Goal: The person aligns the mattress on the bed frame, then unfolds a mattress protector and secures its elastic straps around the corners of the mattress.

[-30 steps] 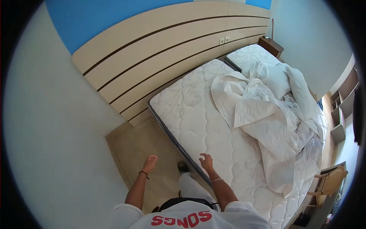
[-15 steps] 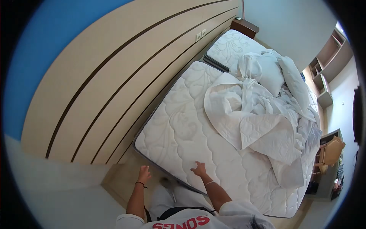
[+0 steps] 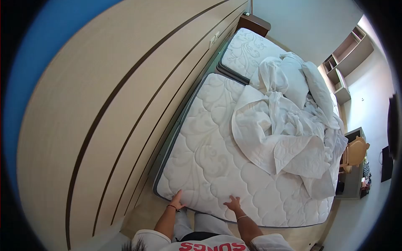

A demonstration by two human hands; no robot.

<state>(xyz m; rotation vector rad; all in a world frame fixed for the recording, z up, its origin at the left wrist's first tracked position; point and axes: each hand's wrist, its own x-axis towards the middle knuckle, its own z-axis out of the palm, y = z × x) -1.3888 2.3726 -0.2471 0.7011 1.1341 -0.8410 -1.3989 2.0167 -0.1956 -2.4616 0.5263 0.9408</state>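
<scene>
A white quilted mattress [image 3: 205,154] with a dark edge lies in front of me, against my legs. My left hand [image 3: 177,200] is at the mattress's near left edge, one digit stretched out over the top and the others partly bunched to the right. Further right, my right hand [image 3: 233,203] is over the near part of the mattress with its fingers spread. Neither hand shows anything gripped. White crumpled bedding [image 3: 289,134], including a quilted sheet, lies on the far right half, with white pillows [image 3: 293,79] behind it.
A second mattress [image 3: 245,50] sits beyond, with a dark side. To the left runs a wooden headboard panel [image 3: 117,83] with dark grooves. A brown nightstand [image 3: 255,25] stands at the far end. On the right are shelves [image 3: 349,54] and a wooden chair [image 3: 355,151] by a desk.
Both hands have come to the mattress's near edge; the left was beside it before. My view has shifted, and the strip between mattress and headboard looks wider.
</scene>
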